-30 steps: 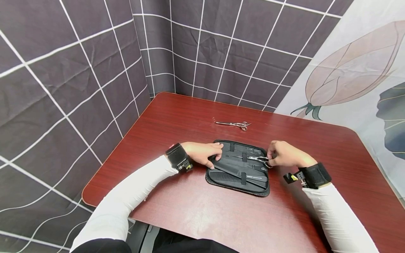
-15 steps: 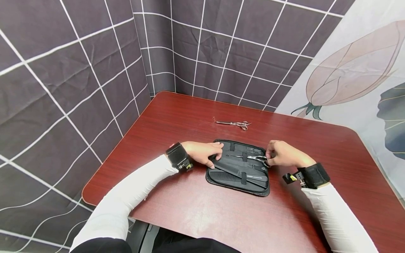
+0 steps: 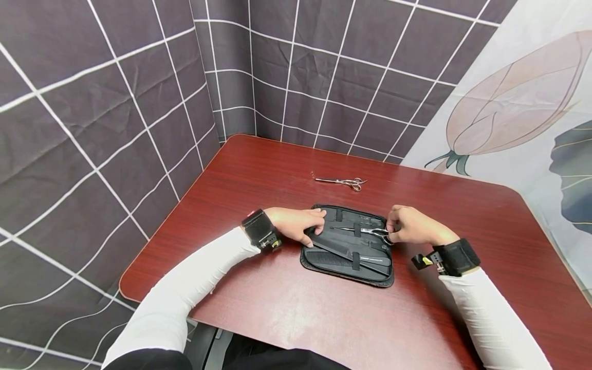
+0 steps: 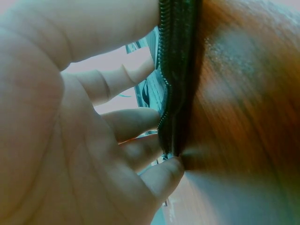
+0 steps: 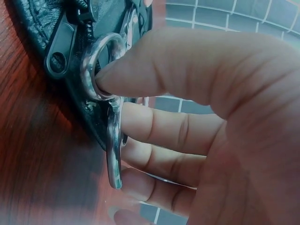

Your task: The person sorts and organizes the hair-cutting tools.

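A black zip case (image 3: 344, 275) lies unfolded on the table. My left hand (image 3: 298, 224) rests on its left end with the fingers spread; in the left wrist view they meet the zipped edge (image 4: 169, 84). My right hand (image 3: 416, 226) pinches the finger rings of silver scissors (image 3: 370, 230) at the case's right edge. Their blades run leftward under an elastic loop (image 3: 357, 229). In the right wrist view the thumb sits on one ring (image 5: 89, 70), and several fingers lie behind the handle's finger rest (image 5: 114, 154).
A second pair of silver scissors (image 3: 342, 182) lies behind the case on the red-brown table (image 3: 259, 174). Black combs (image 3: 333, 257) lie in the near half of the case, under another loop. A grey curtain with white grid lines (image 3: 296, 67) stands behind the table.
My right hand has shifted slightly to the left along with the scissors, whose blades reach a little farther left through the loop. My left hand has stayed in place.
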Available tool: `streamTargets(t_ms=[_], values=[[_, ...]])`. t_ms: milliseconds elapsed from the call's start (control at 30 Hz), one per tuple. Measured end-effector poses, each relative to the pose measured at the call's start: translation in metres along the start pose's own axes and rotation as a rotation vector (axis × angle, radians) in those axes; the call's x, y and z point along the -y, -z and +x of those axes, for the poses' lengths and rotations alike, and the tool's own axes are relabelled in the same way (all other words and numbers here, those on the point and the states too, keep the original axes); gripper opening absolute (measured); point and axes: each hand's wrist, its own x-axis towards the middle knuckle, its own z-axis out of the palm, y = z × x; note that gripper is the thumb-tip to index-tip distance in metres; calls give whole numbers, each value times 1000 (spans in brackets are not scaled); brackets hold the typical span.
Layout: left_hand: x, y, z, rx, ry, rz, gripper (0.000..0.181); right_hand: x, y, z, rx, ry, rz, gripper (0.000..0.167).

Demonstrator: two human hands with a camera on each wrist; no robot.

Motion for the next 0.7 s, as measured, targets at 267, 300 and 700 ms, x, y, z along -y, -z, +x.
streamTargets(t_ms=[267,300,700], values=[[-1,0,0,3,3,8,29,-1,-3,2,-4,6,20,15],[-1,0,0,3,1,7,29,-1,-3,2,-4,6,20,15],[0,0,1,2,-7,6,28,0,-5,4,-15,20,9,17]])
